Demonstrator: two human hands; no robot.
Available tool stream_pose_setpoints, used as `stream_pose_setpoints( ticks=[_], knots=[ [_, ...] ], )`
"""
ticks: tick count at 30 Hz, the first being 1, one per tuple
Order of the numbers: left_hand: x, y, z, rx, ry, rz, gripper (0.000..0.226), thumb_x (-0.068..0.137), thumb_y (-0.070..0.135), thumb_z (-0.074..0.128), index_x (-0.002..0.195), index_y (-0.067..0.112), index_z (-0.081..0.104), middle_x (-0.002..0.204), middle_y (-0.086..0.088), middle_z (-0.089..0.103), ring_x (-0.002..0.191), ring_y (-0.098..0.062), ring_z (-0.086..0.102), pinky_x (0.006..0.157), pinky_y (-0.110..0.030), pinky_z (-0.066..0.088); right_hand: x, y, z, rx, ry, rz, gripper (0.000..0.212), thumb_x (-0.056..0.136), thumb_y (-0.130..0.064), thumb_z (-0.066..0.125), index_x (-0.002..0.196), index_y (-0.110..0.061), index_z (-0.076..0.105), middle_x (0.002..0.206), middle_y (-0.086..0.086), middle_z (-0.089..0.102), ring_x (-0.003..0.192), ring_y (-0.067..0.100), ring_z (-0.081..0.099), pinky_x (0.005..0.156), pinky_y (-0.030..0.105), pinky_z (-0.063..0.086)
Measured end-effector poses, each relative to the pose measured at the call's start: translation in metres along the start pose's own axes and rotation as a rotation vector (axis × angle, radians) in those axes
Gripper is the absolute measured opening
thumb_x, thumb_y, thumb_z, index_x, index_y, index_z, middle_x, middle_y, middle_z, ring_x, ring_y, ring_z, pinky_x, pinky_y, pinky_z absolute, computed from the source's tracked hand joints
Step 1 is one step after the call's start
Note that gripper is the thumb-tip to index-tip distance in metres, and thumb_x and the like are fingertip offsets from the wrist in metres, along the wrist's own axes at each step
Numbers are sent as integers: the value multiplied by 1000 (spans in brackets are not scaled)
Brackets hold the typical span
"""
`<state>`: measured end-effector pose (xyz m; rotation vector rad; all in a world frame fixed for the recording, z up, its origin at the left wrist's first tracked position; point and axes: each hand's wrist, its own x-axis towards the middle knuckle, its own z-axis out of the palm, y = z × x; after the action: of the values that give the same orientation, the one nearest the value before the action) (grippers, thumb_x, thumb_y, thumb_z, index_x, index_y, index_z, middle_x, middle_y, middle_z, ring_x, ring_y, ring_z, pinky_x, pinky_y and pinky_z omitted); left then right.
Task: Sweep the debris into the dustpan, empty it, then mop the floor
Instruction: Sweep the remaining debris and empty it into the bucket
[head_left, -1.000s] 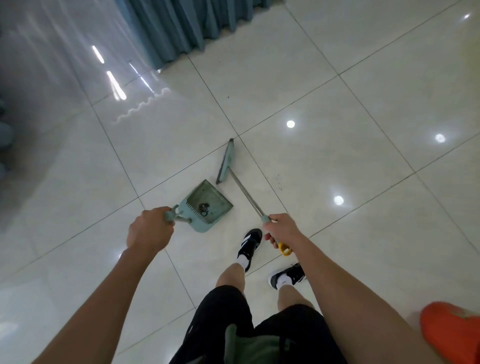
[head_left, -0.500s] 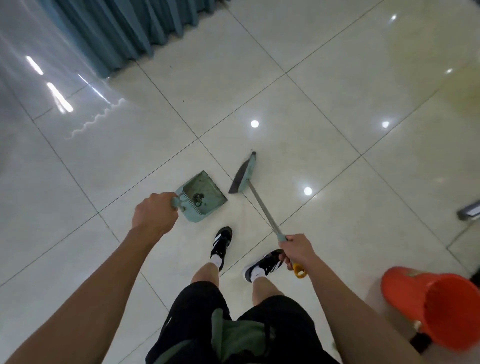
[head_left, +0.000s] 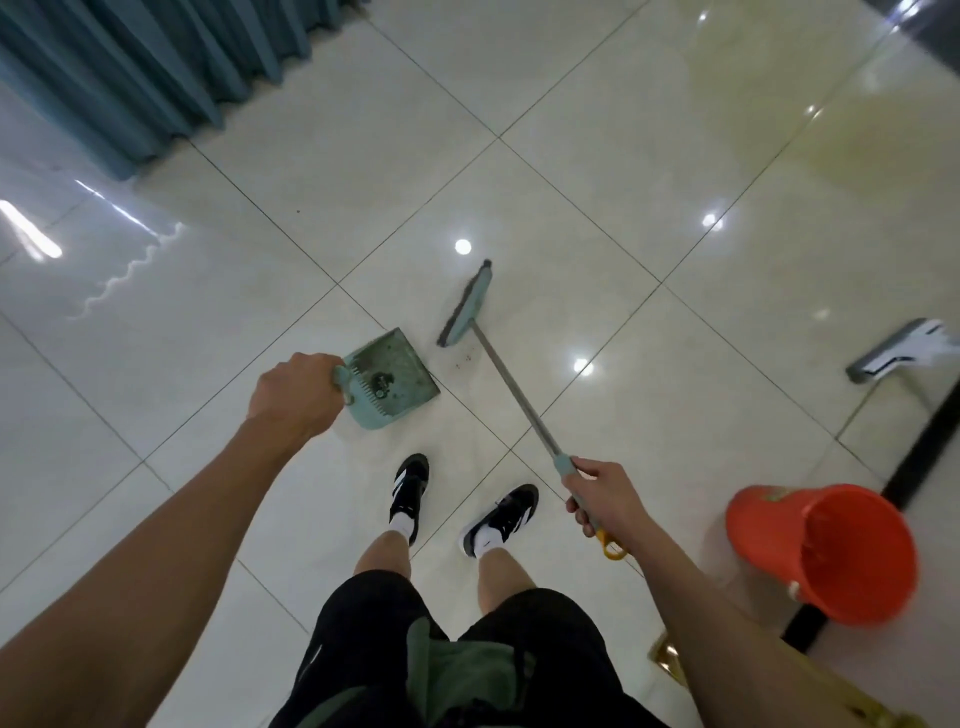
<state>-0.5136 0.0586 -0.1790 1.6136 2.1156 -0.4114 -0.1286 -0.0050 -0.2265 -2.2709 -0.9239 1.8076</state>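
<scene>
Glossy cream floor tiles (head_left: 597, 156) with dark grout lines fill your head view, dotted with bright reflections of ceiling lights, and teal curtains (head_left: 145, 67) hang along the upper left edge.

Your left hand (head_left: 293, 395) curls tightly round the handle of the teal dustpan (head_left: 390, 379), which sits low over the tiles just ahead of your feet; its open lip points to the right, toward the broom. A dark clump of debris (head_left: 382, 396) lies inside the pan near the comb teeth.

Your right hand (head_left: 602, 493) grips the teal sleeve near the top of the broom (head_left: 511, 384), with a yellow end loop showing behind your wrist. Its metal shaft slants forward and left to the teal head, which rests on the floor just beside the dustpan's lip. A few dark specks (head_left: 461, 362) lie on the tile between head and pan.

An orange bucket (head_left: 826, 556) stands at your right, near your forearm. Your black shoes (head_left: 410, 488) carry white stripes; no brand name or writing can be read anywhere.
</scene>
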Motion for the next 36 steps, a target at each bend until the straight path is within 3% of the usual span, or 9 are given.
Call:
stream_pose_setpoints(
  ticks=[4, 6, 8, 11, 16, 24, 30, 33, 36],
  knots=[
    [10, 2, -4, 3, -15, 18, 19, 89, 17, 56, 96, 29, 68, 79, 1, 61, 73, -27, 61, 65, -32, 45, 7, -11, 8, -216, 95, -96, 48, 98, -14, 53, 145, -21, 52, 83, 12, 66, 57, 19, 53, 47, 32, 52],
    [14, 2, -4, -1, -22, 24, 18, 88, 17, 57, 95, 29, 68, 77, 2, 60, 73, -27, 60, 65, -32, 44, 15, -17, 12, -402, 138, -154, 49, 96, -12, 49, 145, -18, 52, 95, 12, 66, 67, 22, 58, 61, 40, 58],
    [17, 0, -3, -7, -17, 23, 16, 88, 18, 57, 94, 27, 68, 77, 2, 59, 73, -27, 60, 65, -31, 44, 23, -21, 17, -619, 160, -181, 49, 96, -11, 47, 144, -17, 50, 103, 11, 64, 77, 25, 58, 68, 36, 54],
    [21, -7, 0, -10, -18, 22, 15, 88, 18, 57, 94, 28, 68, 77, 2, 60, 73, -27, 60, 64, -32, 43, 28, -22, 27, -851, 118, -158, 44, 95, -9, 45, 137, -16, 48, 104, 8, 61, 81, 24, 55, 65, 30, 44],
    [29, -15, 7, -18, -21, 24, 18, 88, 18, 54, 95, 29, 67, 77, 1, 60, 72, -27, 61, 61, -33, 44, 18, -3, 60, -848, -6, -118, 44, 91, -11, 49, 135, -16, 51, 108, 8, 61, 84, 23, 57, 67, 32, 48],
    [45, -20, -5, -7, -16, 64, 19, 83, 10, 55, 89, 26, 65, 74, 1, 57, 71, -28, 61, 61, -33, 44, -11, 1, 95, -428, -98, -59, 56, 92, -12, 55, 146, -23, 50, 94, 3, 57, 59, 9, 47, 50, 20, 37],
    [44, -34, -20, 8, -20, 76, 14, 87, 11, 59, 90, 22, 65, 80, -2, 61, 72, -28, 61, 63, -33, 43, -21, -14, 106, -586, -27, -167, 52, 91, -16, 54, 142, -20, 54, 101, 0, 58, 70, 13, 53, 56, 23, 40],
    [39, -46, -20, -2, -56, 57, 22, 82, 8, 63, 87, 29, 60, 75, 3, 54, 73, -27, 59, 64, -32, 41, -24, -27, 109, -797, 12, -189, 54, 93, -15, 49, 146, -23, 45, 102, 3, 61, 83, 22, 58, 64, 30, 46],
    [37, -59, -17, -6, -60, 43, 23, 81, 7, 62, 86, 30, 57, 74, 3, 53, 73, -27, 59, 64, -32, 42, -24, -37, 115, -1007, 46, -178, 54, 94, -10, 42, 146, -24, 37, 94, 3, 55, 80, 22, 55, 65, 31, 45]
  ],
)
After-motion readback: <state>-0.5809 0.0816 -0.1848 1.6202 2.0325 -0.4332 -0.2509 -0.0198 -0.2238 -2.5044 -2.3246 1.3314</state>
